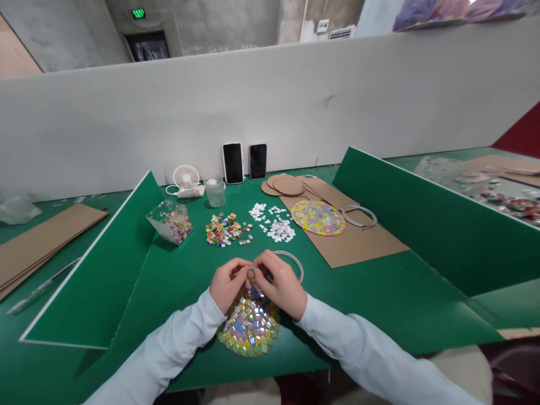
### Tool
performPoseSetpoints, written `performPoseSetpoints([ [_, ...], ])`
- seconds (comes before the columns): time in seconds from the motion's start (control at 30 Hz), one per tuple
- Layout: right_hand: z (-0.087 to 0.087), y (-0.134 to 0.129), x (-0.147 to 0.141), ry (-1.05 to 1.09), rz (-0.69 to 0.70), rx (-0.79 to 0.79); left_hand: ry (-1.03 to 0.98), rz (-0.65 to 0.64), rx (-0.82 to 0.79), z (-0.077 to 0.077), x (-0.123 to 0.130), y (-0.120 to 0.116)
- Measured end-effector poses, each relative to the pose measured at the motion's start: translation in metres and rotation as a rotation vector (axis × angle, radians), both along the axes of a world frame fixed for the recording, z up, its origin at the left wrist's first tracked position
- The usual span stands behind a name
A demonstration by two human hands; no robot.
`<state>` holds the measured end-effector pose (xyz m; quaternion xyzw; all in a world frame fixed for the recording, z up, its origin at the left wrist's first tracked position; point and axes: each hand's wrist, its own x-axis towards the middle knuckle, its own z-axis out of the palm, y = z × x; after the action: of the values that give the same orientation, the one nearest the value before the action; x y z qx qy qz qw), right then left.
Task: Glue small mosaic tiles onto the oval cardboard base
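Note:
My left hand [228,284] and my right hand [280,284] meet over the far edge of a round mosaic disc [248,329] near the table's front. Fingers of both hands are pinched together on a small piece that looks like a mosaic tile [252,272], partly hidden by the fingertips. Glossy yellow, green, pink and blue square tiles cover the disc; its far part is under my hands. Just beyond my right hand lies a pale ring [298,261]. Past my hands are a heap of coloured tiles [223,229] and scattered small white pieces [280,230].
A clear tub of tiles [171,222] leans at the left, near a fan [186,179] and a cup [215,193]. Two phones [233,163] stand at the back. Cardboard [341,250] holds another mosaic disc [318,217] and ring [359,224]. Green dividers [422,219] flank the workspace.

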<state>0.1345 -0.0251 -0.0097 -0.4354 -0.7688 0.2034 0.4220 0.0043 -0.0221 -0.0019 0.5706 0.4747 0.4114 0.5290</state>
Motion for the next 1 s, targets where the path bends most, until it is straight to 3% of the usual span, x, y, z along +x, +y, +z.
performPoseSetpoints([
  [0.3, 0.0021, 0.0004, -0.0002, 0.033, -0.007, -0.002, -0.144, -0.024, -0.145, -0.0001, -0.0012, 0.005],
  [1.0, 0.0018, 0.0012, 0.0021, 0.038, -0.011, -0.014, -0.177, -0.018, -0.17, 0.0005, -0.0029, 0.0066],
])
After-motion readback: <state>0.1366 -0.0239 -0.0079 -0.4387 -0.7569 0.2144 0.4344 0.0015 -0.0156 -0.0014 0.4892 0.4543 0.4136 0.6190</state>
